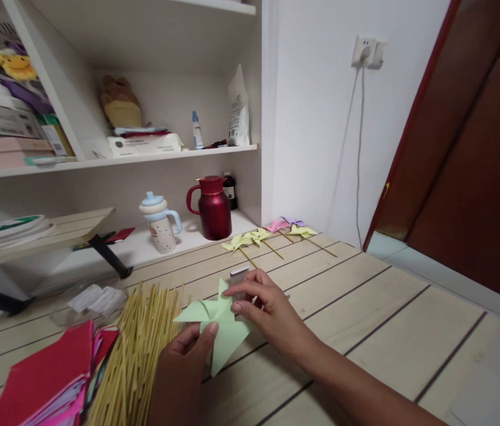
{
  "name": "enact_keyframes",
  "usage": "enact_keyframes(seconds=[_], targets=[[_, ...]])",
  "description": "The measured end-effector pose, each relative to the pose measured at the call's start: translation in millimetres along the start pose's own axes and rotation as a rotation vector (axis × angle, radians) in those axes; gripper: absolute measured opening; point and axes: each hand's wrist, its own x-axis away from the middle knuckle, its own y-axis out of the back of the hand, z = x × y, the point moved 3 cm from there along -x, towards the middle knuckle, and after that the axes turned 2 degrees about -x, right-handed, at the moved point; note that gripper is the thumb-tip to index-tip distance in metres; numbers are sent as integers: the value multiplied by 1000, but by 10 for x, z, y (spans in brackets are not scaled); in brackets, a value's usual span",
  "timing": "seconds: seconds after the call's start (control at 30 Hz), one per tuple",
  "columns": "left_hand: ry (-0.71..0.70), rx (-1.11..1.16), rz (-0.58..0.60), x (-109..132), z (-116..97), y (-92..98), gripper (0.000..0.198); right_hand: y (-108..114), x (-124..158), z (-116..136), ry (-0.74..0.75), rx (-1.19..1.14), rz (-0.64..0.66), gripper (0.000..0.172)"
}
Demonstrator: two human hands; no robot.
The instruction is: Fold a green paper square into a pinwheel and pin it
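Observation:
A pale green paper pinwheel (pixel 227 343) with folded blades is held up over the wooden table. My left hand (pixel 190 349) grips its lower left side, thumb on the front and fingers behind the paper. At its upper right, the index finger and thumb of my right hand (pixel 265 302) close on the paper near the middle; whether something small is pinched there cannot be made out. Just behind my right fingers is a small white-and-grey box (pixel 239 273), partly hidden. A bundle of thin wooden sticks (pixel 143 331) lies left of my left hand.
Coloured paper sheets (pixel 48 373) are stacked at the left front, near a clear plastic tray (pixel 94 302) with white packets. Several finished pinwheels (pixel 258 236) on sticks lie at the table's far edge. Behind stand a red jug (pixel 215 210) and a cup with a handle (pixel 161 228).

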Motion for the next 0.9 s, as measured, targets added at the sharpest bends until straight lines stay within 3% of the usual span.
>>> enact_keyframes(seconds=[0.2,0.47,0.9], targets=[[54,37,58,-14,70,-46,33,-28,7,22,-55,-1,47,11],[77,38,58,6,91,-62,36,-15,-11,19,-71,7,15,13],[-50,-164,63,-54,82,-32,34,-16,7,23,-58,31,22,13]])
